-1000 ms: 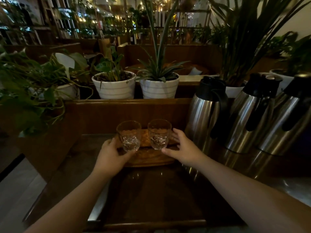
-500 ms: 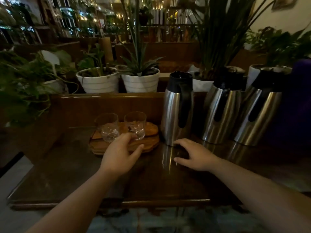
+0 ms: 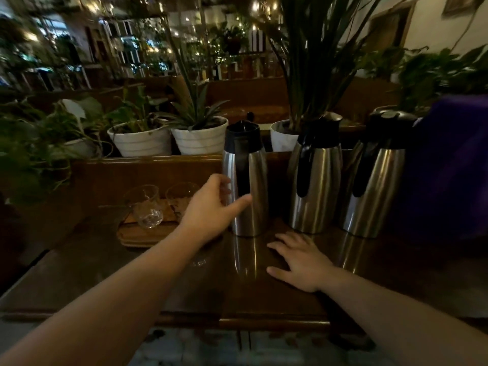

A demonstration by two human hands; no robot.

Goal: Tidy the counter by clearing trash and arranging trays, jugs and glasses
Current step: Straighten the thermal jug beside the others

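The left hand (image 3: 211,207) is spread open around the nearest steel jug (image 3: 247,180), thumb on its front, not visibly clamped. The right hand (image 3: 298,260) lies flat, fingers splayed, on the dark counter (image 3: 132,273). 2 more jugs (image 3: 315,175) stand right; 2 glasses (image 3: 144,204) sit on a wooden tray (image 3: 142,236) left.

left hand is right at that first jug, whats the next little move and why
Probably close the left hand around the nearest steel jug and slide it toward the other two jugs. Its fingers curl at the jug's side but have not clearly gripped it, and this jug stands apart from the pair. The right hand lies flat on the counter.
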